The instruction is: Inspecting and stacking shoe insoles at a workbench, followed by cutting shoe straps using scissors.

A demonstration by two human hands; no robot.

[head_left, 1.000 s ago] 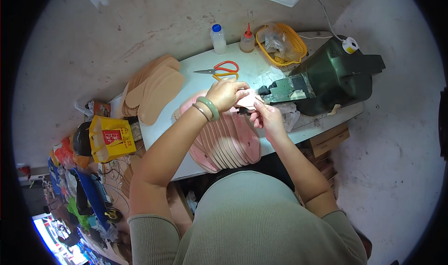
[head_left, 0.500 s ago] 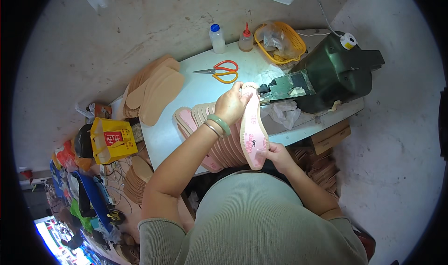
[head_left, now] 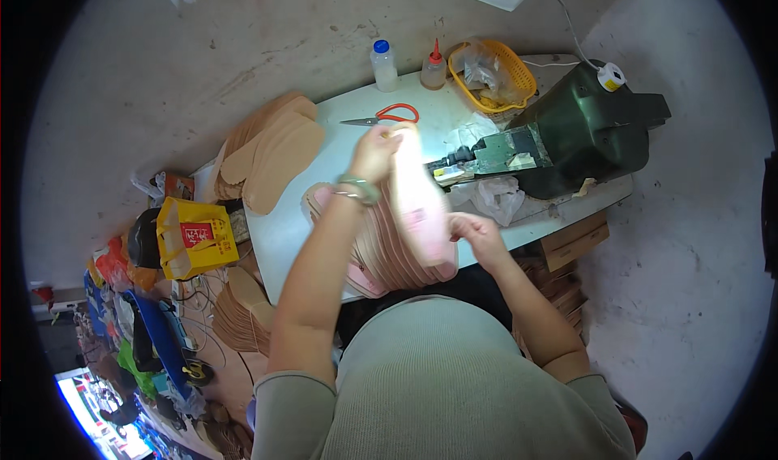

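My left hand (head_left: 376,154), with a green bangle at the wrist, is closed on the upper end of a pink insole (head_left: 421,209) with a beige edge. The insole is blurred by motion and hangs over a fanned row of similar insoles (head_left: 377,245) on the table. Beside its lower right edge is my right hand (head_left: 480,237), fingers pinched together; whether they touch the insole or hold something small is not plain. Right of the insole, the dark green sewing machine (head_left: 506,154) points its narrow arm toward it. Scissors (head_left: 365,122) with a red handle lie beyond my left hand, partly covered.
Brown insole pieces (head_left: 275,152) are stacked at the table's left. A blue-capped bottle (head_left: 383,67), a red-tipped bottle (head_left: 434,71) and a yellow basket (head_left: 519,75) stand along the back. A yellow bag (head_left: 194,237) sits left of the table. Cardboard boxes (head_left: 574,241) are under its right side.
My left hand has carried the insole left, away from the machine's arm, and now covers part of the scissors. My right hand has come off the insole's lower end to its side edge.
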